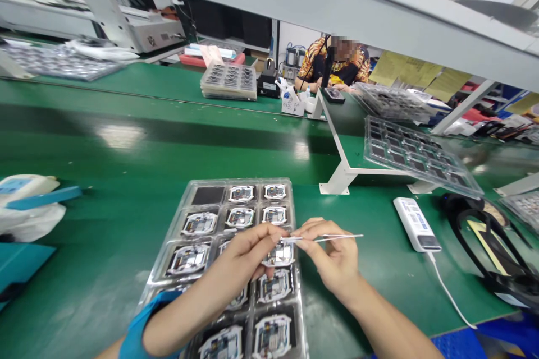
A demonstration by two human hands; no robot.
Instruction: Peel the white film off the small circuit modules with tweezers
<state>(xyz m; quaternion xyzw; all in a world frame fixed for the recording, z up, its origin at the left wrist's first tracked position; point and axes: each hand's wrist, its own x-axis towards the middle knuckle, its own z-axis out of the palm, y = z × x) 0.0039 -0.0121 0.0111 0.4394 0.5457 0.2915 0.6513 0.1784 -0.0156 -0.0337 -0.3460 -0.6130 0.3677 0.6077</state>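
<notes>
Slim silver metal tweezers [337, 237] sit in the right hand [332, 261], gripped between thumb and forefinger, with the points aimed at the left hand [244, 258]. The left hand's fingers are curled, and its thumb and forefinger are pinched shut right at the tweezer points. What they pinch is too small to make out. A blue sleeve cuff [137, 331] is partly cut off at the bottom edge.

Directly under both hands lies a clear, glossy moulded plastic tray [168, 247] with square pockets. Most pockets hold white-framed square circuit modules [241, 217], and the wrists hide several of them. The printing on the boards is unreadable. The pocket farthest from the left hand holds a flat black square [208, 196].

Right of the right hand lies a white rectangular device with a blue label [416, 224], its text too small to read. A white cable [450, 297] trails from the device. Everything rests on a smooth green bench mat [105, 269].

Beyond the right hand, a white metal stand [341, 162] carries a second clear tray of dark squares [421, 154]. Farther off are a stack of clear trays [229, 81] and a seated person in an orange patterned shirt [320, 59].
</notes>
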